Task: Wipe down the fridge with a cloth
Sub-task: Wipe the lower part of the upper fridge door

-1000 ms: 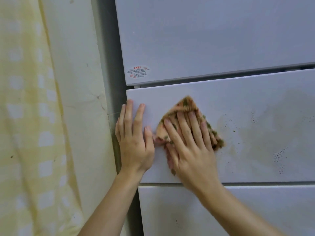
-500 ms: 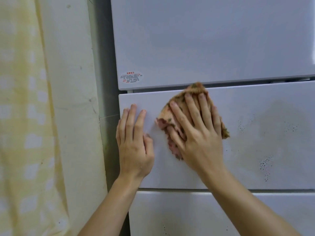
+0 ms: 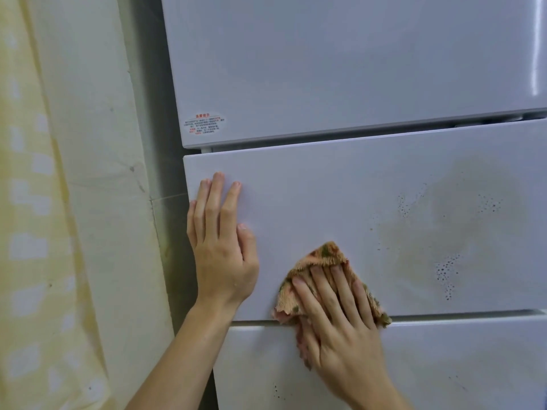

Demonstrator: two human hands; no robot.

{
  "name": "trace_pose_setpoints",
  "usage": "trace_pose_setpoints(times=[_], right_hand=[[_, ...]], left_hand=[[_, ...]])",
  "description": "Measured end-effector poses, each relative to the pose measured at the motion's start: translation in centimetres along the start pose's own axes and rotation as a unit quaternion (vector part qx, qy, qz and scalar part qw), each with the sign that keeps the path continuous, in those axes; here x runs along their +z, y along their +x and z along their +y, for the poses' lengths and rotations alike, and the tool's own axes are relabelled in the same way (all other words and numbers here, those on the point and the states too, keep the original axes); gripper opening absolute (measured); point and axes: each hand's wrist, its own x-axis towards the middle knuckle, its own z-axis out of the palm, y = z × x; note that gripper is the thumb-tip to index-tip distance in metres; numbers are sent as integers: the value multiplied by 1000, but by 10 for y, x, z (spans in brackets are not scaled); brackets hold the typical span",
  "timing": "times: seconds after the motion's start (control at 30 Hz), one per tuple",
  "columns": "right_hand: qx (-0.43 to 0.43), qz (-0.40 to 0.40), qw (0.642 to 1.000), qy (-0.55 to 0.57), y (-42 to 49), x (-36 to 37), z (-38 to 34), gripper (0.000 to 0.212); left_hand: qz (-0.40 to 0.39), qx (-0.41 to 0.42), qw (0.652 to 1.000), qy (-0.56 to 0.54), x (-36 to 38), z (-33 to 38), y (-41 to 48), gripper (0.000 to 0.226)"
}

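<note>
My right hand [image 3: 340,318] lies flat, fingers spread, pinning the cloth [image 3: 321,258] across the seam at the bottom edge of the middle drawer front [image 3: 310,202]. The brown stain [image 3: 455,232] sits up and to the right of the cloth, so I judge the next sweep goes that way. My left hand [image 3: 220,247], open and empty, braces the drawer's left edge.

White glossy fridge [image 3: 355,69]: left hand [image 3: 220,247] flat on middle drawer [image 3: 325,202]; right hand [image 3: 337,324] pressing orange-green fuzzy cloth [image 3: 322,255] at lower edge.
</note>
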Motion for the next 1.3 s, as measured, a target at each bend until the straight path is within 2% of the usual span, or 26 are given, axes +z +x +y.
trace_pose_setpoints(times=[0.13, 0.27, 0.37, 0.53, 0.87, 0.97, 1.17, 1.3], right_hand=[[-4, 12, 1000, 4, 32, -16, 15, 59], [60, 84, 994, -23, 124, -35, 44, 53], [92, 104, 989, -41, 166, -39, 54, 53], [96, 96, 990, -37, 137, -31, 44, 54], [13, 4, 1000, -2, 28, -17, 27, 59], [-10, 23, 1000, -9, 48, -26, 45, 57], [84, 103, 991, -34, 154, -51, 86, 53], [102, 95, 990, -33, 146, -47, 79, 55]], left_hand=[[-3, 15, 1000, 6, 1, 6, 0, 62], [-15, 41, 999, 11, 5, 15, 4, 65], [-21, 39, 999, 3, 9, 20, 6, 65], [-16, 35, 999, -1, 11, 22, 5, 64], [-2, 31, 1000, 5, 12, 40, 6, 64], [-21, 53, 998, 4, 14, 49, 10, 64], [-29, 57, 998, 3, 22, 59, 13, 65], [-30, 74, 997, 9, 27, 63, 12, 63]])
